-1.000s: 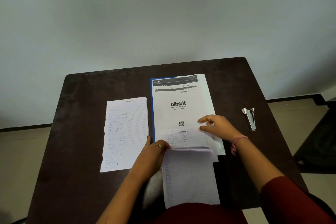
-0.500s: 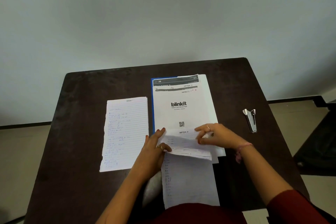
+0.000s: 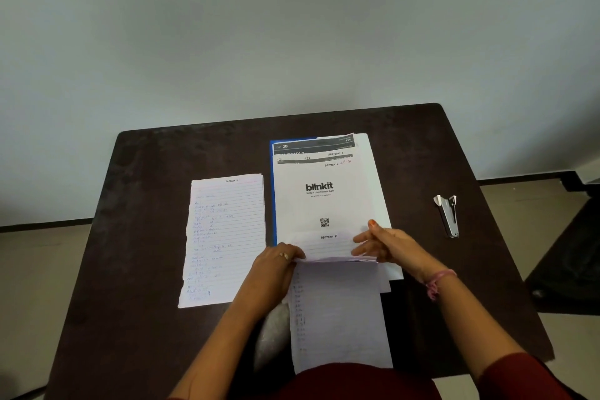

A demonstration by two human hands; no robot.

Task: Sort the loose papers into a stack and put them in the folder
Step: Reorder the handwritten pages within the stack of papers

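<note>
Both hands have folded the white lined sheet (image 3: pixel 324 248) flatter since a moment ago. Left hand (image 3: pixel 276 265) pinches its fold; right hand (image 3: pixel 386 245) holds its right edge, over the blue folder (image 3: pixel 273 191).

Both hands hold a folded lined sheet (image 3: pixel 328 248) over the paper stack (image 3: pixel 324 198) on blue folder (image 3: pixel 273 191); left hand (image 3: pixel 276 265), right hand (image 3: pixel 384 245). Second lined sheet (image 3: pixel 224 237) left, stapler (image 3: pixel 448 214) right, dark table (image 3: pixel 156 204).

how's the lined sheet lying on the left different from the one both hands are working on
The left lined sheet lies flat and alone on the dark table; the held lined sheet is folded over, its top flap overlapping the blinkit page. No hand touches the left sheet, while the left hand and right hand hold the other's fold. The left sheet's left edge looks ragged. Both are white, ruled and handwritten.
</note>
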